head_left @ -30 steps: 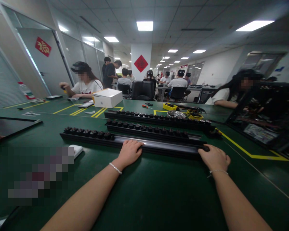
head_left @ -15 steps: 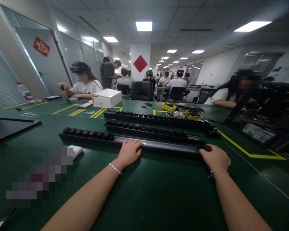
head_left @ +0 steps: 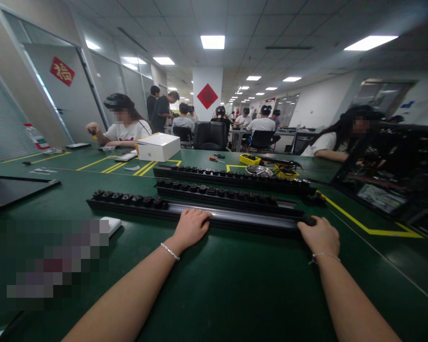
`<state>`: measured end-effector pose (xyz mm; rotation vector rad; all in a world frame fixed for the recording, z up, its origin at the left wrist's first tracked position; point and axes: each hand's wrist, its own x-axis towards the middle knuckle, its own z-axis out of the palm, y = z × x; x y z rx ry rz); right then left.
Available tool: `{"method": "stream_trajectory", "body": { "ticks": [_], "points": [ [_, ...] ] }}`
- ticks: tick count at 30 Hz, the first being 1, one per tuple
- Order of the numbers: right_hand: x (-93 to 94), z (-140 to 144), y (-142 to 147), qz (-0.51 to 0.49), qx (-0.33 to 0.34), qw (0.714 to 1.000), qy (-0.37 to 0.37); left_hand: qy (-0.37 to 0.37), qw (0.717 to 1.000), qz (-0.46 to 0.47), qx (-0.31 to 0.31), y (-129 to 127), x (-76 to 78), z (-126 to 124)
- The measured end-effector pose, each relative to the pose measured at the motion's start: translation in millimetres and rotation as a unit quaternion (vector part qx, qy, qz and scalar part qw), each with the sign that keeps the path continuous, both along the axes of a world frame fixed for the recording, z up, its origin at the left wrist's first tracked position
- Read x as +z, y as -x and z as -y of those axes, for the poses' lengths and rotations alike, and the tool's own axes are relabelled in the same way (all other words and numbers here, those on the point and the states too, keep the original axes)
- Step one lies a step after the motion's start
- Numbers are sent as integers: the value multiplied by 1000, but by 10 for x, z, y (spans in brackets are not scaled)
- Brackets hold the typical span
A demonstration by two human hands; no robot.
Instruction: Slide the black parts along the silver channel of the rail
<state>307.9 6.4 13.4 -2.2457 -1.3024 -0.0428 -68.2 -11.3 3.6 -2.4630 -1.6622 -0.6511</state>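
Head view: the green table [head_left: 214, 285] fills most of what I see, marked with yellow lines [head_left: 364, 221] to my right and farther back. Across it, right in front of me, lie three long black rails side by side. The nearest rail [head_left: 242, 219] runs left to right under both my hands; its left part carries a row of small black knobs [head_left: 128, 198], while the rest shows a bare shiny groove. The middle rail [head_left: 228, 195] and the far rail [head_left: 231, 176] sit just behind it, each lined with the same kind of knobs.

On my right stands a dark open case [head_left: 392, 180] at the table edge. Farther back on the left rests a white box [head_left: 159, 146], and behind the far rail a yellow tray [head_left: 250, 159] sits near a metal dish [head_left: 259, 170]. A small white block [head_left: 111, 224] lies near my left forearm.

My left hand [head_left: 190, 228] lies palm down, fingers curled over the near edge of the nearest rail at its middle. My right hand [head_left: 319, 236] is clenched around that rail's right end, fingers wrapped over a dark cap there. Other people sit at the tables beyond.
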Motion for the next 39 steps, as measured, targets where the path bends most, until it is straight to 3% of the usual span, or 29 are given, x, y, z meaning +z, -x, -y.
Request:
{"method": "stream_trajectory", "body": {
  "ticks": [5, 16, 26, 39],
  "points": [
    [-1, -5, -7, 11, -17, 1000, 0, -2, 1000, -1, 2, -1, -8, -4],
    [98, 32, -1, -89, -60, 994, 29, 0, 1000, -1, 3, 1, -5, -2],
    [49, -1, -104, -103, -54, 993, -13, 11, 1000, 2, 5, -1, 14, 4],
    [83, 24, -143, -116, -63, 991, 4, 8, 1000, -4, 2, -4, 18, 9]
  ]
}}
